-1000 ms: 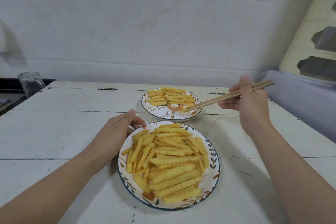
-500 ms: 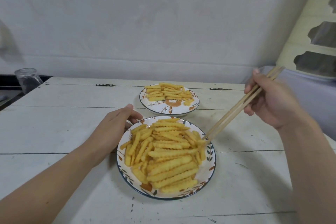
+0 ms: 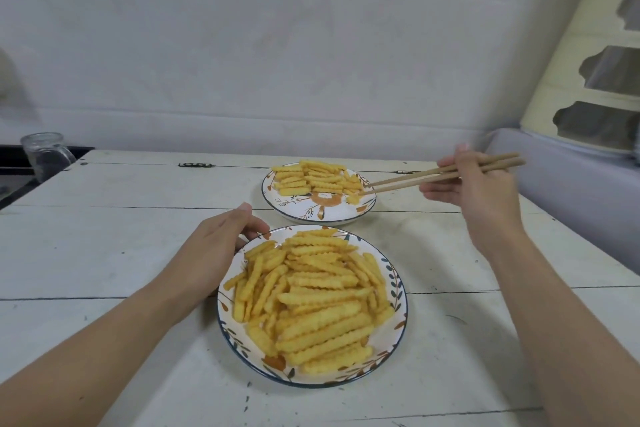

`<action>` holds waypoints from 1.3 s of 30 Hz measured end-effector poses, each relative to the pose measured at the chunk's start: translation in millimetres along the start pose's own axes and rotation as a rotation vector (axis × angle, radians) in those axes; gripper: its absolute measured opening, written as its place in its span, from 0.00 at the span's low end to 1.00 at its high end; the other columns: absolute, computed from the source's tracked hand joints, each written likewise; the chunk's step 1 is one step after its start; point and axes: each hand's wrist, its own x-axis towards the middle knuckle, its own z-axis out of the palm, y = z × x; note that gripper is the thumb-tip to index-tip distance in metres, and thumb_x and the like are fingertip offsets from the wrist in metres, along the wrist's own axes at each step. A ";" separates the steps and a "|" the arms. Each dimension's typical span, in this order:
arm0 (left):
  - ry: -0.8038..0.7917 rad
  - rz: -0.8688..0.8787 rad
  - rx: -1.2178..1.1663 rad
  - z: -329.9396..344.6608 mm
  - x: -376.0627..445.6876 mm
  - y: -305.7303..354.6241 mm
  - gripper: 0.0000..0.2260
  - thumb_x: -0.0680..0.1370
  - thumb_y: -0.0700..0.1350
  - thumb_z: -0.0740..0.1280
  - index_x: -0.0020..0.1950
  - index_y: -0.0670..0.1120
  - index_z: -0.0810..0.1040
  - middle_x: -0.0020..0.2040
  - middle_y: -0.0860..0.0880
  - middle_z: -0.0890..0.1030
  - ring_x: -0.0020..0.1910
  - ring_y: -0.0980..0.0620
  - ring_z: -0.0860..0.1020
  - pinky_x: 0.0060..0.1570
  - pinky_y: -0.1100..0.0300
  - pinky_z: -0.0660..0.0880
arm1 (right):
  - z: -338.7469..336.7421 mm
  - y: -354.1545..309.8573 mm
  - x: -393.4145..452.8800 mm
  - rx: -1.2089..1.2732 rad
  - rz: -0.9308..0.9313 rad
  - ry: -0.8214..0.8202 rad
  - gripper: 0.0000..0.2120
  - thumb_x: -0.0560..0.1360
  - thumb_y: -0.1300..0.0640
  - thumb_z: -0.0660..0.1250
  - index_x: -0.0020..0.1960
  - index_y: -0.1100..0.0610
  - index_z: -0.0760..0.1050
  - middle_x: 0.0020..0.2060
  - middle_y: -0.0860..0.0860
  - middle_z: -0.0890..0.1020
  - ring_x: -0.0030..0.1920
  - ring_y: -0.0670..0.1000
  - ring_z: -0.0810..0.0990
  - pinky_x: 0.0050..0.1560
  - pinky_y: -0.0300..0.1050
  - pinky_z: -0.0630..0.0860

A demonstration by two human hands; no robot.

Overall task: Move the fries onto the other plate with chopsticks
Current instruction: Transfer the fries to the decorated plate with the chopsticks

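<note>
A near plate (image 3: 398,291) with a leaf pattern holds a big heap of crinkle-cut fries (image 3: 311,291). My left hand (image 3: 214,246) grips its far-left rim. A smaller far plate (image 3: 311,211) holds a neat pile of fries (image 3: 311,178). My right hand (image 3: 481,191) holds a pair of wooden chopsticks (image 3: 433,173), pointing left. Their tips sit over the far plate's right side, just above a short fry (image 3: 353,198) lying there. Whether the tips touch that fry is unclear.
Both plates stand on a white plank table (image 3: 104,253). A glass jar (image 3: 45,156) stands at the far left corner. A white wall runs behind the table. A grey ledge (image 3: 571,191) borders the right side.
My right hand carried the chopsticks from the near plate's right rim up and away to the far plate. A short fry now lies by their tips. My left hand stayed on the near plate.
</note>
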 end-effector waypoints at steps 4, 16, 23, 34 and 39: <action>0.008 0.004 0.002 -0.2 0.5 -0.9 0.24 0.86 0.58 0.54 0.47 0.49 0.86 0.40 0.48 0.85 0.35 0.52 0.82 0.42 0.55 0.74 | 16.0 7.4 -5.5 -0.073 -0.053 -0.024 0.17 0.83 0.51 0.64 0.43 0.63 0.79 0.34 0.61 0.82 0.32 0.60 0.85 0.35 0.48 0.84; -0.011 -0.003 -0.018 -1.3 0.3 -0.7 0.24 0.86 0.58 0.55 0.47 0.48 0.86 0.41 0.47 0.85 0.39 0.48 0.82 0.46 0.52 0.77 | 5.5 -8.4 0.2 0.054 -0.005 0.049 0.22 0.84 0.47 0.59 0.39 0.62 0.75 0.25 0.57 0.80 0.28 0.57 0.83 0.32 0.48 0.83; -0.009 -0.003 0.000 -0.4 -1.0 1.4 0.25 0.86 0.58 0.54 0.47 0.48 0.86 0.41 0.47 0.85 0.39 0.49 0.83 0.45 0.54 0.77 | 17.3 1.8 -6.4 0.016 -0.005 0.010 0.21 0.83 0.49 0.62 0.40 0.63 0.76 0.29 0.62 0.81 0.30 0.60 0.84 0.30 0.46 0.82; -0.009 -0.007 -0.014 -0.9 0.2 0.5 0.24 0.86 0.58 0.54 0.48 0.48 0.86 0.44 0.45 0.85 0.38 0.49 0.82 0.44 0.54 0.76 | 22.4 7.6 -11.8 -0.034 -0.012 -0.049 0.19 0.83 0.50 0.64 0.41 0.64 0.78 0.28 0.58 0.82 0.30 0.60 0.84 0.31 0.47 0.82; -0.008 -0.014 -0.014 -1.2 0.6 -0.6 0.24 0.86 0.58 0.54 0.48 0.48 0.86 0.41 0.48 0.85 0.38 0.49 0.83 0.45 0.53 0.77 | 22.9 4.7 -11.5 0.010 -0.011 -0.030 0.20 0.82 0.49 0.64 0.41 0.65 0.79 0.29 0.59 0.82 0.30 0.61 0.84 0.30 0.46 0.82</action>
